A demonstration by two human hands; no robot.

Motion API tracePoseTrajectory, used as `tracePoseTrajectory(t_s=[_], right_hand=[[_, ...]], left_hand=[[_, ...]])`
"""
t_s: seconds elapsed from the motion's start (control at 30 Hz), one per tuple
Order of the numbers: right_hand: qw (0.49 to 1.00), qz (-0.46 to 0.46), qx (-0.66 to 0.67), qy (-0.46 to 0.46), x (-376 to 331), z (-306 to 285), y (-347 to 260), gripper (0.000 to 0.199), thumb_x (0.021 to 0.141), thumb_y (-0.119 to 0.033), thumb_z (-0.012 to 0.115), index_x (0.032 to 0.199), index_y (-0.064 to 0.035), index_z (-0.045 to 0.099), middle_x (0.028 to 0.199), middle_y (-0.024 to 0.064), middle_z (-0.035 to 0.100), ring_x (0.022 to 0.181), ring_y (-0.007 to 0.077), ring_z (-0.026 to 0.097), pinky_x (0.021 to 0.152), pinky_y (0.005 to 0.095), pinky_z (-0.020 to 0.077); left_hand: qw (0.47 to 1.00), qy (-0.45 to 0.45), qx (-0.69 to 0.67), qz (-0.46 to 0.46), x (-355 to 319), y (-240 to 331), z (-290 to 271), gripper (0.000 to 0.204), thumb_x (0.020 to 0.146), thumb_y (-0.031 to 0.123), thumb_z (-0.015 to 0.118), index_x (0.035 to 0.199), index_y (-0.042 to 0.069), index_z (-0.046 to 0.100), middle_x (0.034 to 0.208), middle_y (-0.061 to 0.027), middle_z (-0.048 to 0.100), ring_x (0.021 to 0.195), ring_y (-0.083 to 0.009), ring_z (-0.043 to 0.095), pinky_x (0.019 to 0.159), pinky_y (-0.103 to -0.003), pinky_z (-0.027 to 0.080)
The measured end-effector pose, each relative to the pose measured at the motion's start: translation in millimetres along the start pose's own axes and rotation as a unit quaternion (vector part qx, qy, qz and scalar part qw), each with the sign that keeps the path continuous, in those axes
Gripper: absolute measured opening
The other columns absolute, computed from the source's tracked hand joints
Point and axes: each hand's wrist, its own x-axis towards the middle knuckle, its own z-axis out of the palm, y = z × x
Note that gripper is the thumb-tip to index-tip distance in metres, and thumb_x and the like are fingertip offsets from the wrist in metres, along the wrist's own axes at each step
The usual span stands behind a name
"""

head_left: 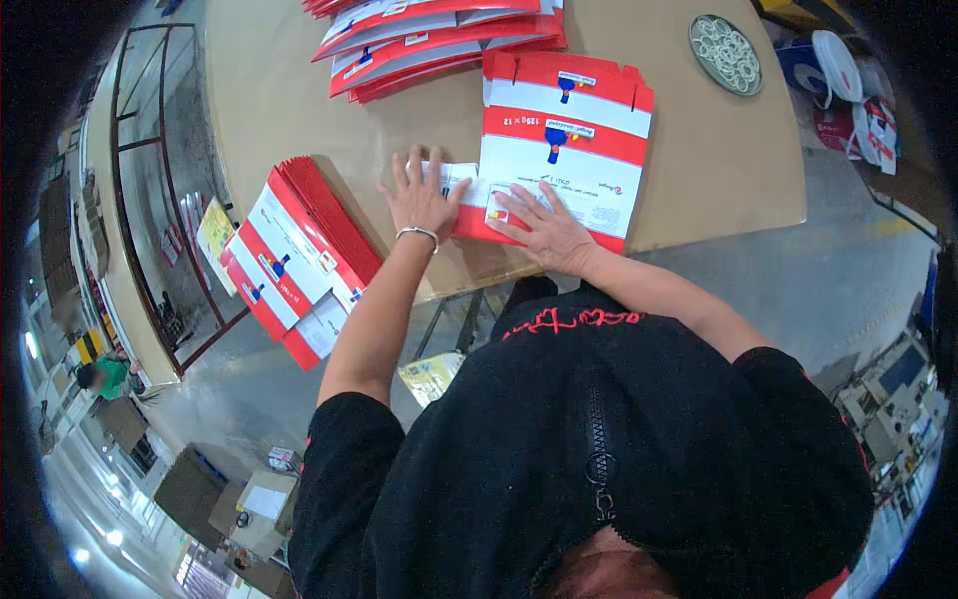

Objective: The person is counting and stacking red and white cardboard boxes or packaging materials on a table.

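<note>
The table (718, 180) spreads out in front of me. At its far side lies a big pile of red-and-white cartons (429, 55), all flattened; a slanted stack (299, 250) of similar flat ones sits at its left edge. I see none standing as a finished box.

The flat carton (569, 145) I'm working on lies near my edge, right in front of me. I'd judge it's only partway along: it isn't opened up, and its slotted end stays unfolded. That end points away from me, and the long axis runs outward, the far end leaning slightly right. A white flap (459, 174) reaches left; I can't tell whether it belongs to this carton.

My left hand (423, 203) is spread over the flap, my right hand (549, 235) splayed on the carton's near part; neither grips anything. Off to the right, a small dish (708, 77) holds pale rings (726, 53).
</note>
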Motion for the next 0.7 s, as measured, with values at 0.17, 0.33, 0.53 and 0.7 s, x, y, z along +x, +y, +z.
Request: tracePoseTrajectory(t_s=[0.17,0.33,0.53,0.7], right_hand=[[0.999,-0.004,-0.034,-0.012,4,-9,-3,0.047,0.081,-0.024,0.049,0.128,-0.0242,0.045,0.142,0.0073,0.033,0.129,0.0277,0.032,0.106,0.0525,0.021],[0.998,0.003,0.055,0.001,2,-12,1,0.057,0.075,-0.028,0.06,0.129,-0.0206,0.044,0.142,0.0068,0.033,0.13,0.0268,0.032,0.106,0.0513,0.0213],[0.997,0.039,0.046,-0.055,-28,-28,12,0.072,0.069,-0.034,0.067,0.134,-0.0181,0.04,0.144,0.0048,0.031,0.133,0.0248,0.028,0.108,0.0515,0.0177],[0.998,0.034,-0.021,-0.038,-26,-29,26,0.079,0.065,-0.038,0.07,0.135,-0.02,0.038,0.145,0.0037,0.029,0.134,0.0235,0.027,0.108,0.0527,0.0177]], left_hand=[[0.993,0.073,-0.09,0.004,-3,-17,11,0.06,0.083,0.052,0.049,0.132,0.018,0.044,0.14,-0.0094,0.035,0.13,-0.0358,0.029,0.104,-0.054,0.024],[0.99,0.089,-0.109,0.017,2,-21,20,0.056,0.083,0.047,0.051,0.131,0.018,0.045,0.142,-0.0088,0.033,0.132,-0.0348,0.026,0.106,-0.052,0.022],[0.986,0.087,-0.139,0.01,-5,-23,21,0.053,0.084,0.043,0.051,0.13,0.018,0.046,0.142,-0.0082,0.033,0.132,-0.0343,0.026,0.106,-0.051,0.022],[0.991,0.085,-0.105,0.018,-2,-13,13,0.056,0.083,0.043,0.051,0.133,0.018,0.042,0.144,-0.0094,0.031,0.135,-0.0348,0.021,0.107,-0.055,0.016]])
